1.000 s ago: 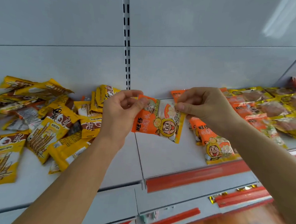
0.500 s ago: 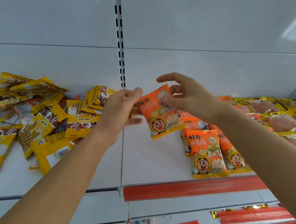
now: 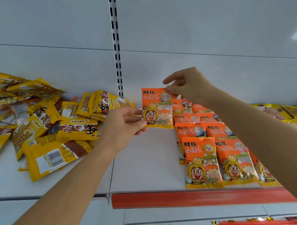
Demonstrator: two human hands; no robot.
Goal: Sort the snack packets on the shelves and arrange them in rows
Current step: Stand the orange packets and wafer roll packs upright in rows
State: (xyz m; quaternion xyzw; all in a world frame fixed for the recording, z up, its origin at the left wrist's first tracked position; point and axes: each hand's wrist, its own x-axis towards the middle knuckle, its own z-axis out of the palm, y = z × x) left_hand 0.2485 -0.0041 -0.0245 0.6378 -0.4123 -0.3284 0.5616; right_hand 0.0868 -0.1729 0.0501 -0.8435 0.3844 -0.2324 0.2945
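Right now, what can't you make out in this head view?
- Rows of orange packets: their right end is hidden by the right forearm.
- Yellow pile: cut off by the left edge.
- Packets at far right: blurred, type unclear.
- Lower shelf: blurred, cut off at the bottom.

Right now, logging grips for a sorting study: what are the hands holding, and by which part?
One orange snack packet: left hand pinches its lower left corner, right hand pinches its top edge.
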